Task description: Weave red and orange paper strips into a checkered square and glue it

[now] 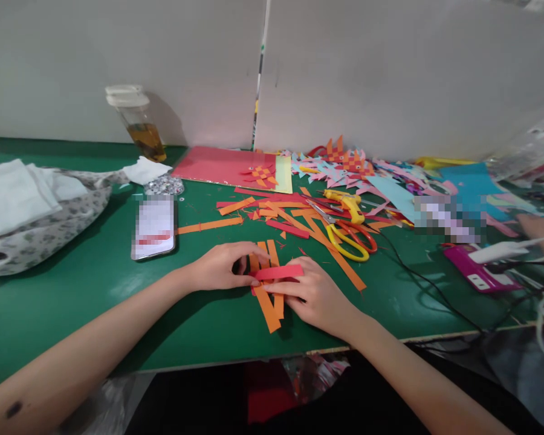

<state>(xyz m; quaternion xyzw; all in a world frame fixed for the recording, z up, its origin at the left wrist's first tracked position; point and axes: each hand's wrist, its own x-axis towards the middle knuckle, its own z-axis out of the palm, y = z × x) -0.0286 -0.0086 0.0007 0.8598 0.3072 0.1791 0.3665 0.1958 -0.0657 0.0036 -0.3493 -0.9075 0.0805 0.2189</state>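
Orange paper strips (268,311) stand roughly upright between my two hands, crossed by a red paper strip (278,272). My left hand (226,266) is closed on the upper left part of the orange strips, thumb at the end of the red one. From the other side my right hand (315,293) pinches the strips, its fingers reaching behind and under the red strip. Its fingertips are partly hidden by the paper. Beyond the hands lie loose orange and red strips (344,266), scissors (351,241) with yellow and orange handles, and a yellow glue gun (344,199).
A phone (155,232) lies left of the hands, near a bag of googly eyes (163,185). Woven paper fish (260,175) rest on red sheets (226,160). A bottle (140,127) stands behind. At right are a purple power strip (476,272) and a cable (417,287).
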